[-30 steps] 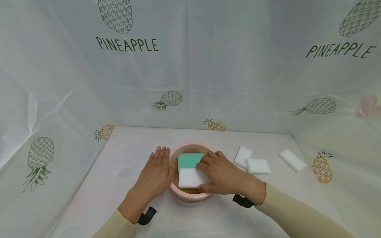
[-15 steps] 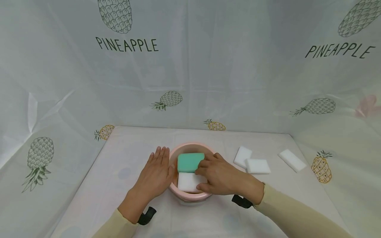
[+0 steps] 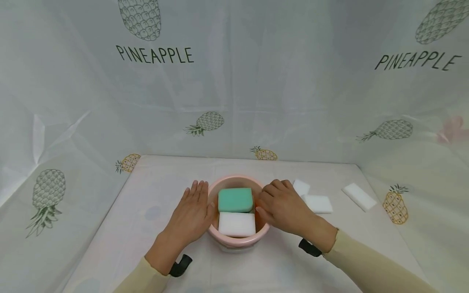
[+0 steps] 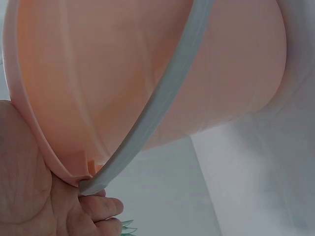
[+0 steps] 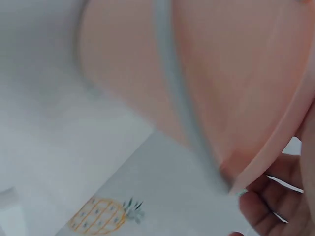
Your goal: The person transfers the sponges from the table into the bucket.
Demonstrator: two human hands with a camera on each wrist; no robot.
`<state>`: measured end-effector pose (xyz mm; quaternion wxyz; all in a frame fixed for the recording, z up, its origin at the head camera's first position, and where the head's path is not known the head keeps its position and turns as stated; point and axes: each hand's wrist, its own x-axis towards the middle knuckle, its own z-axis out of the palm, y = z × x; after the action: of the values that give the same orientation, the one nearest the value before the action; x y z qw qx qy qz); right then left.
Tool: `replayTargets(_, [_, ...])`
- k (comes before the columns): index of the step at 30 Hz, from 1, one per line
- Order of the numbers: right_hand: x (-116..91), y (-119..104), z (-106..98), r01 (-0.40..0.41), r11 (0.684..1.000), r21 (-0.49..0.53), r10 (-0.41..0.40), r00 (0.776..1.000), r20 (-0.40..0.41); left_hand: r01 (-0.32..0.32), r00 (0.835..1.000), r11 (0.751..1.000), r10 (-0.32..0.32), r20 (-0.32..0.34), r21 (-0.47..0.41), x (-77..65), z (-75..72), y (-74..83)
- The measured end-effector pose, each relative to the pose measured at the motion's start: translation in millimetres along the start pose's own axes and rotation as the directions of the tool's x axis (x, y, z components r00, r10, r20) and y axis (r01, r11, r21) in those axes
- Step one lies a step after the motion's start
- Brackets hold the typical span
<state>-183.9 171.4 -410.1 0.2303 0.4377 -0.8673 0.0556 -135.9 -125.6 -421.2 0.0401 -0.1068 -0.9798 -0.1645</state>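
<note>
Contact between the right hand (image 3: pixel 282 203) and the white sponge (image 3: pixel 237 224) has ended. A second ago that hand held it against the near edge of the green sponge (image 3: pixel 235 200). By half a second ago it had settled lower. Now it shows whole inside the bucket (image 3: pixel 234 243), on the near side of the green one, their edges close together or touching. I judge this sponge placed: it lies there with no hand steadying it, and the right hand is free.

The right hand has shifted over the bucket's right rim; its grip is loosely bent and seems to pinch nothing. Whether it touches the rim, I cannot tell. The left hand (image 3: pixel 192 213) has stayed put at the left rim, fingers straight and side by side; the left wrist view shows its palm against the rim, near the end of the grey handle (image 4: pixel 160 93).

On the bench (image 3: pixel 176 167), a half-hidden sponge (image 3: pixel 301 188) lies partly behind the right hand, just beside a flat sponge (image 3: pixel 318 204); a lone sponge (image 3: pixel 359 197) lies farther right, well apart from the bucket. All three are white and appear unmoved.
</note>
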Motion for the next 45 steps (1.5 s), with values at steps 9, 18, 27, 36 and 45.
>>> replayTargets(9, [-28,41,-5,-0.131,0.99,-0.048,0.127,0.989,-0.076,0.002,1.0,1.0,-0.002,0.007,-0.018,-0.7,-0.4,-0.7])
replayTargets(18, [-76,102,-11,-0.137,0.98,-0.144,0.132,0.99,-0.043,0.009,1.0,1.0,-0.009,0.01,-0.017,-1.5,-1.2,-0.1])
replayTargets(27, [-119,139,-5,-0.118,0.964,-0.237,0.141,0.986,0.086,0.013,1.0,1.0,-0.013,0.006,-0.021,-2.1,-1.1,0.0])
replayTargets(36, [-151,151,15,-0.173,0.962,-0.211,0.223,0.943,0.245,0.001,1.0,1.0,-0.001,-0.001,-0.02,-1.8,-1.7,0.2])
replayTargets(45, [-160,154,28,-0.204,0.962,-0.183,0.256,0.907,0.335,-0.018,1.0,0.999,0.019,-0.025,0.04,-1.6,-3.4,1.9])
